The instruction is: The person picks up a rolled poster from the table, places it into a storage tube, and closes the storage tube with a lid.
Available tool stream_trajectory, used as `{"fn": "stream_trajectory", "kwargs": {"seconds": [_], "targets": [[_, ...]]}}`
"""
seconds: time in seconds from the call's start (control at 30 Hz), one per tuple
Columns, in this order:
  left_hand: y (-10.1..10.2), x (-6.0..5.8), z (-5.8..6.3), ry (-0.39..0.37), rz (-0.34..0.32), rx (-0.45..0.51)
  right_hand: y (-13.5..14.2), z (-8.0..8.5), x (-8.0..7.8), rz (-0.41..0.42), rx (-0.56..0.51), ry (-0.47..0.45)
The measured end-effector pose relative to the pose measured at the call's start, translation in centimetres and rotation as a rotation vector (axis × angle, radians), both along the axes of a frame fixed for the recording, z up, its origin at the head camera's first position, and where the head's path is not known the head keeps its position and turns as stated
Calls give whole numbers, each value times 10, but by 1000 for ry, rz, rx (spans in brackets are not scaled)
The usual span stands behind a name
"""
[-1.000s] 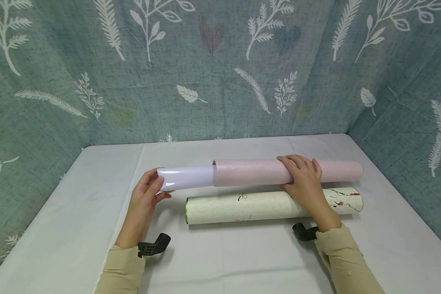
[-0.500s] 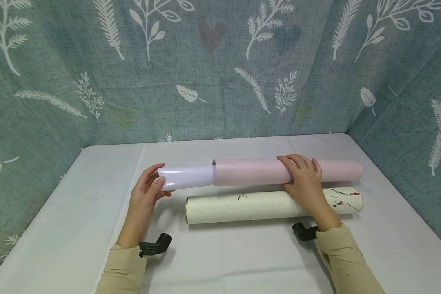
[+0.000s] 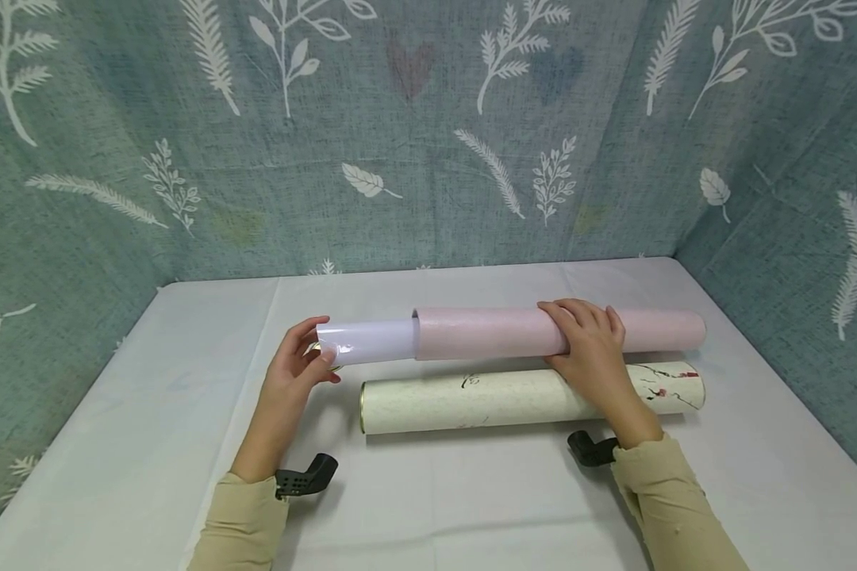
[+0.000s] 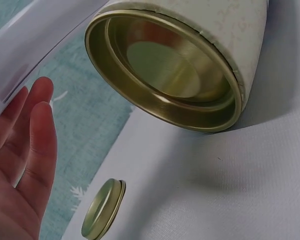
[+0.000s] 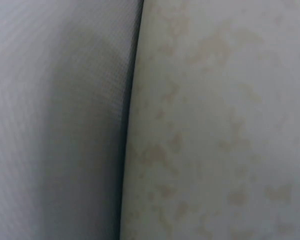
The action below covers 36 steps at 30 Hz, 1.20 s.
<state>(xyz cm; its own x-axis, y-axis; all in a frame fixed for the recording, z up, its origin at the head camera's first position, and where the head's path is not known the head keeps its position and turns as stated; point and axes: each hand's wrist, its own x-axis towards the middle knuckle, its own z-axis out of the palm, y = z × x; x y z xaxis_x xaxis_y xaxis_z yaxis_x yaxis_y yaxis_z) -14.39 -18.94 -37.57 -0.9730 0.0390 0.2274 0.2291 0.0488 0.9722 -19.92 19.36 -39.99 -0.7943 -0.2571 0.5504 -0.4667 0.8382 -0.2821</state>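
A glossy white rolled sheet (image 3: 367, 342) sticks out of the left mouth of a pink cardboard tube (image 3: 486, 333). My left hand (image 3: 291, 373) pinches the roll's left end, thumb in front and fingers behind. My right hand (image 3: 593, 357) grips the pink tube from above, right of its middle. Nearer to me lies a cream tube (image 3: 457, 403) with a dark and red branch print, under my right wrist. Its left end has a recessed gold metal rim (image 4: 162, 70) in the left wrist view. Only the cream tube's side (image 5: 215, 125) and cloth fill the right wrist view.
A small round gold lid (image 4: 104, 209) rests on the white tablecloth (image 3: 428, 500), mostly hidden behind my left hand in the head view. A green leaf-patterned curtain (image 3: 428, 159) surrounds the table's back and sides.
My left hand has moved slightly right, and the rolled sheet has slid a little further into the pink tube. My right hand and both tubes stay in place.
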Motion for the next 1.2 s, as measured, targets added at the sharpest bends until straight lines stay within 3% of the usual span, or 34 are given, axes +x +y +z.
{"fn": "stream_trajectory", "kwargs": {"seconds": [0.2,0.8,1.2], "targets": [[-3,-8,-13,6,-19,-45,-1,1,0,1,-1,-2],[-1,-9,-17,-36,11,-82,-1,2,1,-1,2,-9],[-4,-11,-21,-41,-12,-73,-1,2,0,0,9,1]]}}
